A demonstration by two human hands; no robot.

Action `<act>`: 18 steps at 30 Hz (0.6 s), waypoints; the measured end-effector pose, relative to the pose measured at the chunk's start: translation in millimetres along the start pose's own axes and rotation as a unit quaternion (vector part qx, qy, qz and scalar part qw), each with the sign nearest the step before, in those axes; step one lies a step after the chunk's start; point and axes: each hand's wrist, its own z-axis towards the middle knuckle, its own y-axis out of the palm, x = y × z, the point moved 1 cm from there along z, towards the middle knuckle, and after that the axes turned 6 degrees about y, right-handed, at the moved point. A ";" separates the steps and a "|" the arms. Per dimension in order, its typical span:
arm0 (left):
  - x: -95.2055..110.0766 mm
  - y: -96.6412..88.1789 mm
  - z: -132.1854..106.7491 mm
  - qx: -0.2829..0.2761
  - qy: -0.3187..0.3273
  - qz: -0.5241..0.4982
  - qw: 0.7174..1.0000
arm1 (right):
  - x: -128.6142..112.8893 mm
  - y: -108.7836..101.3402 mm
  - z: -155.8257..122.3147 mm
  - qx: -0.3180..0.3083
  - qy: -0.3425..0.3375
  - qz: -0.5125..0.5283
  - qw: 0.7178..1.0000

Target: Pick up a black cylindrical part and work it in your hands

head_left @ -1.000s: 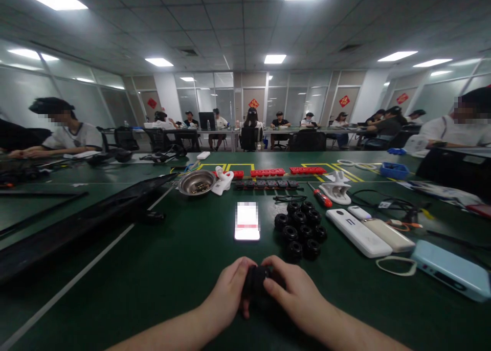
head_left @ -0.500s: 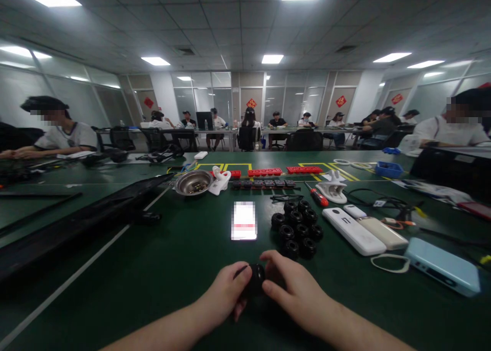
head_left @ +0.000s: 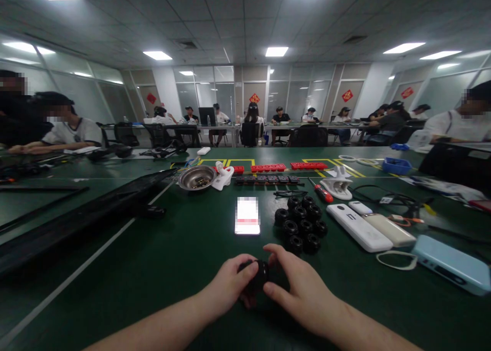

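Low over the near middle of the table, my left hand [head_left: 235,279] is closed around a black round wheel [head_left: 261,274], its thumb across the top. Close on the wheel's right side is my right hand [head_left: 293,284], with thumb and forefinger spread apart; whether a fingertip touches it I cannot tell. Its other fingers are partly hidden. Just beyond my right hand lies a cluster of several similar black wheels [head_left: 299,213]. A phone with a bright screen [head_left: 247,215] rests straight ahead of my hands.
A metal bowl [head_left: 197,178] with small parts stands beyond the phone, near red trays [head_left: 268,168] and a black strip [head_left: 267,180]. At right are a screwdriver [head_left: 324,193], a white power bank [head_left: 358,227] and a light blue box [head_left: 452,264]. Long black panel [head_left: 88,213] at left.
The view has tilted and shifted slightly, so the table's things sit a little higher and farther right. The wheel has turned a little in my left hand; my right hand stays beside it.
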 end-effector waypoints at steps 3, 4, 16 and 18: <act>-3.6 -0.5 0.0 -0.012 0.013 0.010 1.000 | 2.6 0.9 2.0 -0.028 0.040 -0.009 0.999; -4.9 -0.8 0.3 -0.015 0.017 0.012 1.000 | 3.1 1.1 2.6 -0.034 0.039 -0.015 0.999; -2.9 -1.5 1.3 0.002 0.004 -0.012 1.000 | -0.8 0.0 -1.7 0.034 -0.031 -0.016 0.999; -2.5 -1.6 0.5 -0.009 0.006 0.000 1.000 | 0.2 0.8 0.1 0.009 0.006 -0.034 0.999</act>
